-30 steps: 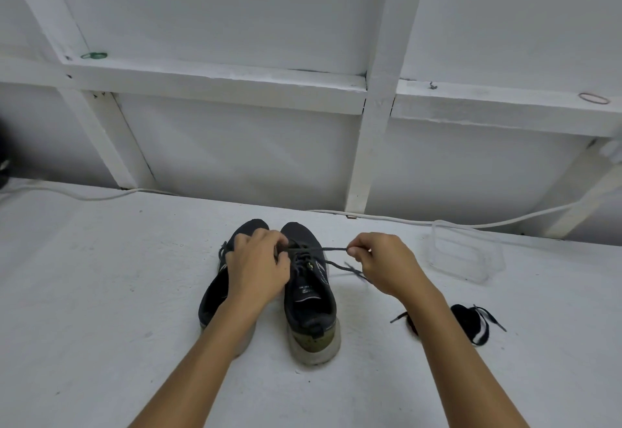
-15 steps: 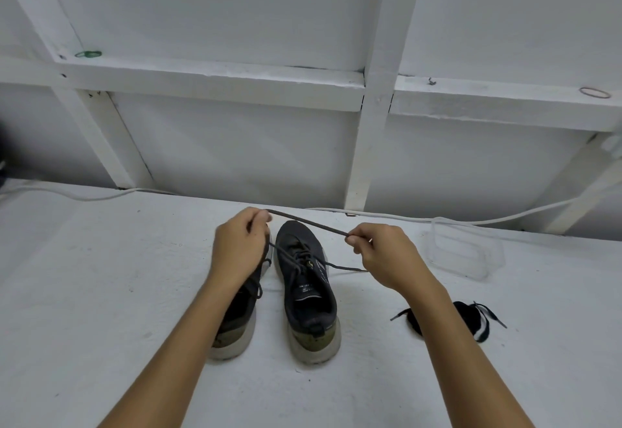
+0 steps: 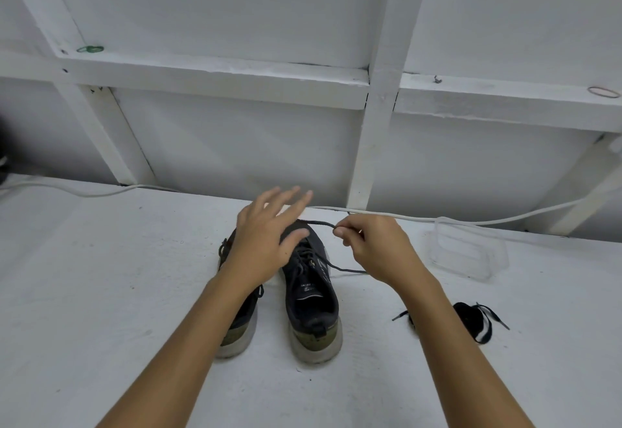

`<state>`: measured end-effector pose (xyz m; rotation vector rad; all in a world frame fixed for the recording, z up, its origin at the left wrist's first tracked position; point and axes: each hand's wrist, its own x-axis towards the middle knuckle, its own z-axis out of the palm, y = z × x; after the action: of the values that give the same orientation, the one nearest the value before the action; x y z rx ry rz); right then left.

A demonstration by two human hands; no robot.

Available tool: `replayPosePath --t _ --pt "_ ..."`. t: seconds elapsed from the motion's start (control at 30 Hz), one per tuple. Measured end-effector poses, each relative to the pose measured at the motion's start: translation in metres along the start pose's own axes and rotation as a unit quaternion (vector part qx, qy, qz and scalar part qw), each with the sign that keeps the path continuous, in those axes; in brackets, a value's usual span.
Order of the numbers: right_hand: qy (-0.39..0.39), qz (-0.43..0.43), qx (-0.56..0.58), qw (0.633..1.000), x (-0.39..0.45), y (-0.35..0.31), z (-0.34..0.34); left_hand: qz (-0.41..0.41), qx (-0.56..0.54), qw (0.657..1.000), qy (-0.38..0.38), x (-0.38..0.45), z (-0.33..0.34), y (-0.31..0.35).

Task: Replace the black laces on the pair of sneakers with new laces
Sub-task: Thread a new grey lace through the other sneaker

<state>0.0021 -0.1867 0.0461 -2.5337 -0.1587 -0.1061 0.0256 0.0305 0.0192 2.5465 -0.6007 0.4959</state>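
Two dark sneakers with pale soles stand side by side on the white surface, heels toward me. The right sneaker [image 3: 311, 296] shows its black lace [image 3: 340, 268] loosened and trailing off to the right. The left sneaker [image 3: 240, 323] is largely hidden under my left forearm. My left hand [image 3: 266, 242] hovers over the toes with fingers spread and straight, holding nothing. My right hand [image 3: 373, 247] pinches the lace's end just right of the right sneaker's toe. A bundle of black-and-white new laces [image 3: 471, 321] lies to the right.
A clear plastic container [image 3: 471, 252] sits at the back right. A white cable [image 3: 471, 220] runs along the foot of the white framed wall [image 3: 235, 141]. A green rubber band [image 3: 90, 48] and a tan one [image 3: 604, 92] lie on the wall's ledge.
My left hand let go of the lace and opened above the toes. My right hand kept its pinch on the lace, which now hangs slacker.
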Motion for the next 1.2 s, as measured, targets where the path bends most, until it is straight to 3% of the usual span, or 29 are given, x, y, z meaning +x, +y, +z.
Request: replayPosePath --t 0.17,0.47,0.57,0.63,0.73,0.87,0.93,1.2 --pt "-0.003 -0.002 0.0 1.0 0.001 -0.006 0.001 0.014 -0.015 1.0 -0.001 0.007 0.008 0.011" --pt "-0.035 0.101 -0.011 0.994 -0.011 0.017 0.024 -0.127 0.065 0.99 0.008 -0.001 0.004 0.0" --pt "0.018 0.149 0.015 0.989 -0.014 0.021 0.037 -0.178 0.019 0.983 0.041 -0.011 0.008 0.004" --pt "0.035 0.18 0.085 0.979 -0.018 0.025 0.043 -0.199 -0.061 0.978 0.018 -0.02 0.011 0.01" --pt "0.036 0.251 0.272 0.929 -0.024 0.028 0.05 -0.236 -0.123 0.96 -0.085 -0.03 0.018 0.021" --pt "0.018 0.302 0.444 0.844 -0.031 0.024 0.059 -0.266 -0.138 0.947 -0.118 -0.034 0.025 0.026" --pt "0.016 0.301 0.483 0.822 -0.034 0.021 0.063 -0.272 -0.147 0.94 -0.144 -0.034 0.027 0.028" --pt "0.013 0.239 0.45 0.86 -0.036 0.018 0.075 -0.352 -0.29 0.875 -0.161 -0.044 0.031 0.03"
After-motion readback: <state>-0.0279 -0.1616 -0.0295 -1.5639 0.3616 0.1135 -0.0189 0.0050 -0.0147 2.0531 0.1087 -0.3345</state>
